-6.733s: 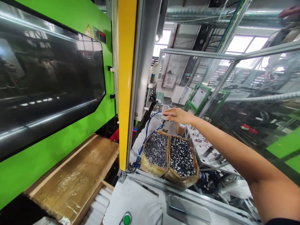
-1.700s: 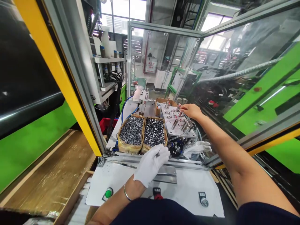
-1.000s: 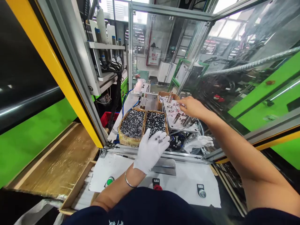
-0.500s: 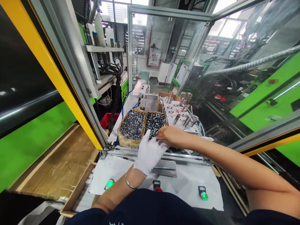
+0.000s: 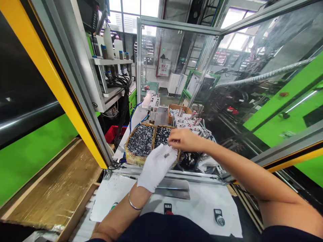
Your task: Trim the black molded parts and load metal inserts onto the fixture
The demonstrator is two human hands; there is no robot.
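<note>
My left hand point(image 5: 156, 163), in a white glove, is held palm up in front of two cardboard boxes and cradles a few small metal nuts point(image 5: 166, 155). My bare right hand point(image 5: 183, 139) hovers just above that palm, its fingertips pinched on one small nut. The left box point(image 5: 140, 145) and the right box point(image 5: 160, 135) are full of grey metal nuts. Behind my right hand stands a white fixture plate point(image 5: 188, 121) with upright metal pins.
A white control panel point(image 5: 202, 198) with buttons lies close to me. A yellow and grey frame post point(image 5: 73, 84) rises at left, with a wrapped wooden board point(image 5: 52, 191) beside it. Clear guard panels point(image 5: 252, 87) enclose the right. A white glove point(image 5: 205, 163) lies by the fixture.
My right hand came back from the fixture plate to my gloved left palm, pinched there, and has now lifted slightly. The left hand has stayed cupped before the boxes.
</note>
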